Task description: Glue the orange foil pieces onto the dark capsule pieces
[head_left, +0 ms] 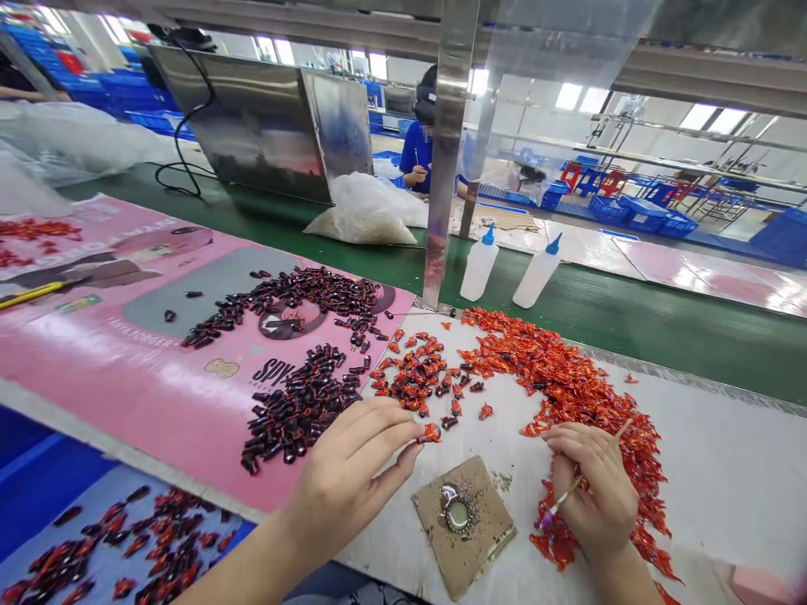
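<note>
Your hands are apart. Your left hand [350,470] pinches a red piece [430,433] between its fingertips, near the cardboard square [472,563]. Your right hand [596,496] grips a thin stick [555,504] over the heap of red pieces [567,395], right of center. Dark pieces [296,403] lie on the pink sheet [126,395] at left.

Left hand [346,475] pinches a small red-orange piece [431,433]; right hand [596,491] grips a thin stick [558,502] beside a red heap [583,412]. Cardboard square [465,525] lies between hands; dark pieces [296,412] sit on pink poster [126,370].
</note>
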Demonstrator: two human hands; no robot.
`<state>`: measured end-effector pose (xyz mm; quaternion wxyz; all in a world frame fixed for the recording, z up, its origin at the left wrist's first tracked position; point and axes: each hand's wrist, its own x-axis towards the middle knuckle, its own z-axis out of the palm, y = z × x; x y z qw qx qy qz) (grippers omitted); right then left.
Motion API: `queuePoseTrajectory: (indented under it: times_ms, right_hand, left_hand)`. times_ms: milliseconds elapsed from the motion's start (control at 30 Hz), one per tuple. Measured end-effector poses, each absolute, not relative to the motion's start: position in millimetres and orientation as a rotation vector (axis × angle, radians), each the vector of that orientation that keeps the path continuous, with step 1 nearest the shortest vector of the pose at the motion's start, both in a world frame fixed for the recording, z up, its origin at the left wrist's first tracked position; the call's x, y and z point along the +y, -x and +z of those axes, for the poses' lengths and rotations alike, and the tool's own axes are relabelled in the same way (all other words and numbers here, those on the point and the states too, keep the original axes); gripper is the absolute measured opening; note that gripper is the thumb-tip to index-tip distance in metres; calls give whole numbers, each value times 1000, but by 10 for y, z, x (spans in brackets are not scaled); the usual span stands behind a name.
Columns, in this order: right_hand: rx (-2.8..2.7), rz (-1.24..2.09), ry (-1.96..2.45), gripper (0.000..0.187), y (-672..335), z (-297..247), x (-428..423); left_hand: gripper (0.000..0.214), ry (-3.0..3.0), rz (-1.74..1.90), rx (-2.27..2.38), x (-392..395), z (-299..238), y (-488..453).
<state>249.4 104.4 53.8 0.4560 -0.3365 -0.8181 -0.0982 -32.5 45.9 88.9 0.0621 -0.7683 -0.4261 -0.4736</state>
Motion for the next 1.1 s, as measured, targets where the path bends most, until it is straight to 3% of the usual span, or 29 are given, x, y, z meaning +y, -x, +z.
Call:
queuePoseTrajectory:
  times_ms: [233, 400, 667, 933, 1100]
  right_hand:
    - [-1884, -111, 863, 26, -2527, 572, 1006]
    - [-1806, -74, 838, 27, -2576, 583, 992]
    - [-1786, -14, 808, 30, -2564, 579, 1008]
    - [-1743, 82, 913, 28, -2590, 576, 982]
    - [-1784, 105, 858, 29, -2564, 644, 926]
  left_hand:
    - [18, 2379, -948, -1669, 1080, 412, 556]
    - [17, 2374, -796, -1770, 1190, 356, 472]
    - [45, 2661, -460, -1765, 1565, 353, -275]
    - [18, 2639, -212, -1873, 1409, 298, -310]
    - [25, 2637, -131, -1932, 1463, 419, -322]
